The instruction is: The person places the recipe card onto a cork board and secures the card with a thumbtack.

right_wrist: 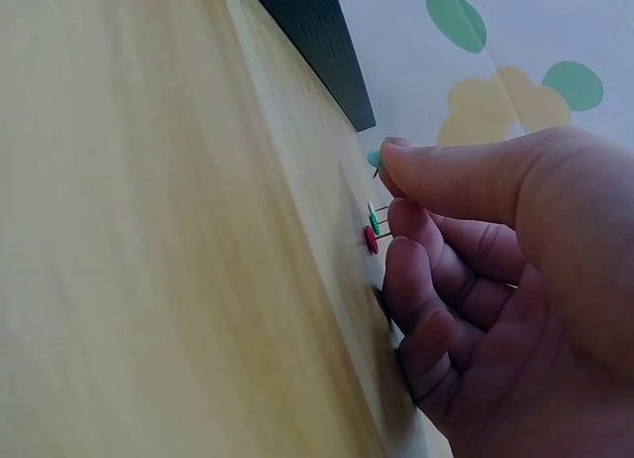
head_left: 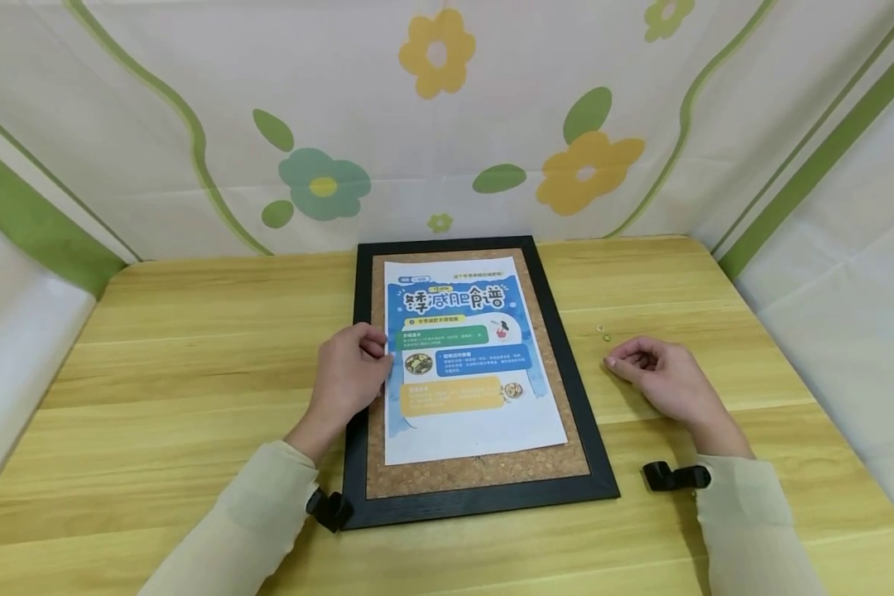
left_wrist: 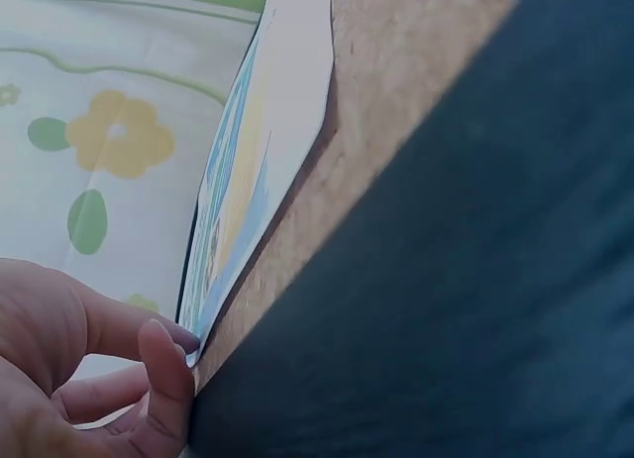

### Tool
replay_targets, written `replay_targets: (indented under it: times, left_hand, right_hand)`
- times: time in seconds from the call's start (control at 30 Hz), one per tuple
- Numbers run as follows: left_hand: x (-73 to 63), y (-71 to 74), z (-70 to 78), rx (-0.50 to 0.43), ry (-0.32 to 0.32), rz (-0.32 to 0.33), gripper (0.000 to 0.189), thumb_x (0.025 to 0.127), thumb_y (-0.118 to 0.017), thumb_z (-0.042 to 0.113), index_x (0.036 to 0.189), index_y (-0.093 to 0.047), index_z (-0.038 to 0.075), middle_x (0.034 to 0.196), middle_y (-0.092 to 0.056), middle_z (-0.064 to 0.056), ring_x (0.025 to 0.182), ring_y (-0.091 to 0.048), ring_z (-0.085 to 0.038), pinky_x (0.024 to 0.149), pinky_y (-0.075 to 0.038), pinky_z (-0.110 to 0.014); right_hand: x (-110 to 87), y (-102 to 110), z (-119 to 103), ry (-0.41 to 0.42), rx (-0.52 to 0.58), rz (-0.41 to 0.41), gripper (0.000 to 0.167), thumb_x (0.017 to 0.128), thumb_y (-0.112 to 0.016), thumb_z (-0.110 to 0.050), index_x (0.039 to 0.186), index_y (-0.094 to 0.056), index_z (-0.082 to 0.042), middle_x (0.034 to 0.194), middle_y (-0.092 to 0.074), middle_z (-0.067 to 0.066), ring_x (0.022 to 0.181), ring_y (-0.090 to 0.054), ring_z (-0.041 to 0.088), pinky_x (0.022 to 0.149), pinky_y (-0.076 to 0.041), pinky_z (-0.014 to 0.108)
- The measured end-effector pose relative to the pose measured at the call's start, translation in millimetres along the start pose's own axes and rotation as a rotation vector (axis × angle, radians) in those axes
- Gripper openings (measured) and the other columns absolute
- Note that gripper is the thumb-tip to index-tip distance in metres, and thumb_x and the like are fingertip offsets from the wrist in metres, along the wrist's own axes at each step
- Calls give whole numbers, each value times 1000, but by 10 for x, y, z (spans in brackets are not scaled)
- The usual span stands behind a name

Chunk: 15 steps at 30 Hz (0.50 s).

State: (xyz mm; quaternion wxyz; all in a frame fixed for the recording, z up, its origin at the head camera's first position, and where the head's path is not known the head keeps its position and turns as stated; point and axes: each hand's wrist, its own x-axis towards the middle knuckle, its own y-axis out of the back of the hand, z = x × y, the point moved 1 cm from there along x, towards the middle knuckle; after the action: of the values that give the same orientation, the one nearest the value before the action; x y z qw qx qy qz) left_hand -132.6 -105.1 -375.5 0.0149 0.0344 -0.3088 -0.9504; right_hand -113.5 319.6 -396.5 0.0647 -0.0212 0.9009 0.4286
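A printed poster sheet (head_left: pixel 454 434) in blue, green and yellow lies on a cork board (head_left: pixel 484 475) with a black frame (head_left: pixel 484 502). At the sheet's left edge my left hand (head_left: pixel 348 370) pinches the paper between thumb and fingers; the left wrist view shows the fingertips right at the paper's edge (left_wrist: pixel 297 131). My right hand (head_left: pixel 663 381) is low over the table, right of the board. In the right wrist view its thumb and index finger pinch a teal thumbtack (right_wrist: pixel 374 158). A red thumbtack (right_wrist: pixel 371 240) and a green thumbtack (right_wrist: pixel 374 222) lie close by its fingers.
The board lies on a yellow wood-grain table (head_left: pixel 194 356). A white cloth backdrop (head_left: pixel 387 108) with printed flowers rises behind the table's far edge. Black wrist mounts (head_left: pixel 674 477) sit at both sleeves, the left one overlapping the frame's lower left corner.
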Motion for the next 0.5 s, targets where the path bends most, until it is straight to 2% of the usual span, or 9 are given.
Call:
replay_targets:
  times: [0.1,0.2,0.33,0.5]
  left_hand:
    - [-6,0,5,17,-10,2,20,95,-72,-2,114,-73,-4,102,-71,-19,87,-69,-26,76,-56,-35]
    - [-16,6,11,45,-23,11,19,94,-73,0,113,-73,-4,104,-70,-19,92,-67,-30,81,-54,-38]
    - [-28,22,10,110,-32,24,20,94,-76,5,113,-76,-3,106,-68,-18,95,-62,-30,80,-49,-37]
    - [-14,57,-17,140,-31,-6,22,95,-79,8,115,-77,-2,106,-67,-17,94,-60,-29,78,-47,-35]
  right_hand:
    - [-9,1,-3,-2,3,-4,37,107,-66,-45,114,-75,-9,99,-71,9,83,-59,18,71,-47,28]
    - [-13,5,-10,-1,1,-3,38,107,-66,-45,114,-75,-9,99,-71,9,83,-59,18,71,-47,28]
    - [-12,9,-17,2,-5,1,37,107,-66,-45,113,-75,-10,98,-71,9,82,-59,18,71,-46,28]
    - [-9,4,-14,6,-7,3,36,107,-66,-45,113,-75,-10,98,-71,9,82,-59,17,71,-47,28]
